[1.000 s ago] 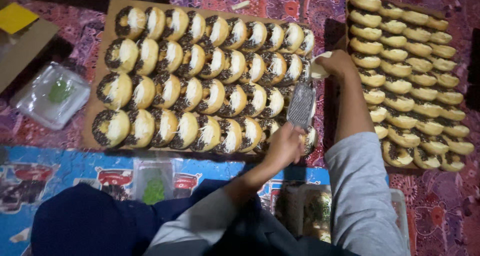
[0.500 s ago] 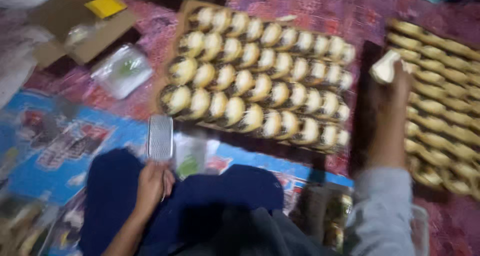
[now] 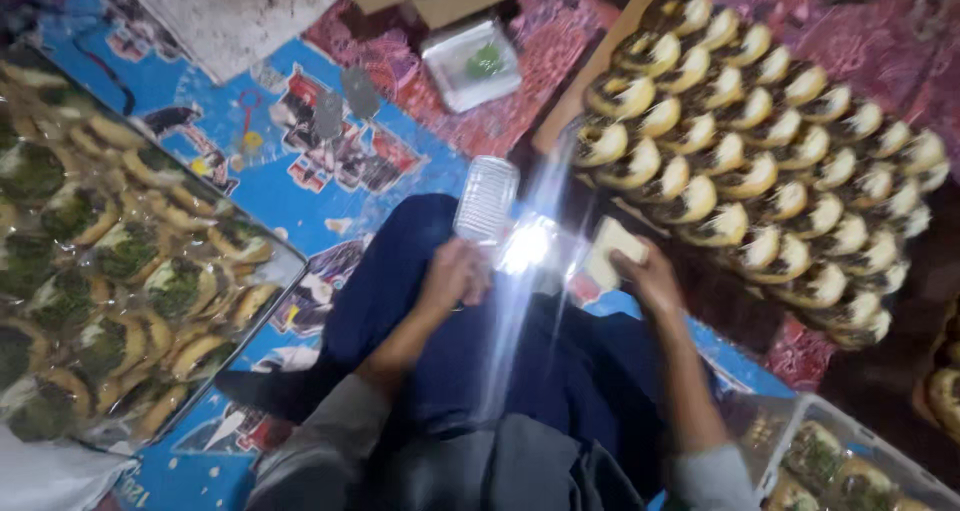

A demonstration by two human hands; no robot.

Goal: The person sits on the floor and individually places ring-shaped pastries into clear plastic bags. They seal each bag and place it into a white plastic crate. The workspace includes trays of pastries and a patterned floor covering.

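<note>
Holding a clear box [image 3: 487, 200] up in the left hand [image 3: 455, 274], gripping a pale cake [image 3: 610, 253] in the right hand [image 3: 650, 276], near the cake tray [image 3: 560, 106].

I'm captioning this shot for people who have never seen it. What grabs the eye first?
A bright glare flares at the centre, between the left hand, which holds a clear ribbed plastic container, and the right hand, which holds a pale folded pastry. Upper right, rows of folded filled pancakes fill a cardboard tray. At left lie packed pancakes under clear plastic.
</note>
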